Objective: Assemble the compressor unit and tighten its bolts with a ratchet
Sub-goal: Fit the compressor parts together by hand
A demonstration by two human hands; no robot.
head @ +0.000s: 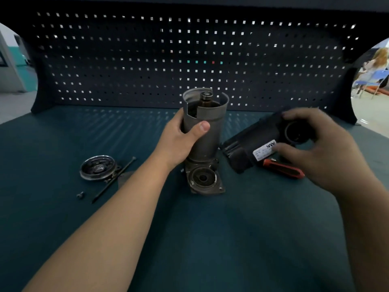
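Observation:
A grey metal compressor cylinder [207, 131] stands upright on its flanged base [205, 182] at the middle of the bench, its shaft showing in the open top. My left hand [181, 140] grips the cylinder's left side, thumb across the front. To the right lies a black housing [250, 144] with a white label and a round opening. My right hand [320, 148] holds that housing at its round end, fingers curled over the top and thumb below. A red-handled tool [283, 168] lies just in front of the housing.
On the left of the teal bench [210, 239] lie a round metal end cap [97, 167], a long thin bolt [114, 179] and a small screw [80, 194]. A dark pegboard [189, 60] closes off the back. A person sits far right behind it.

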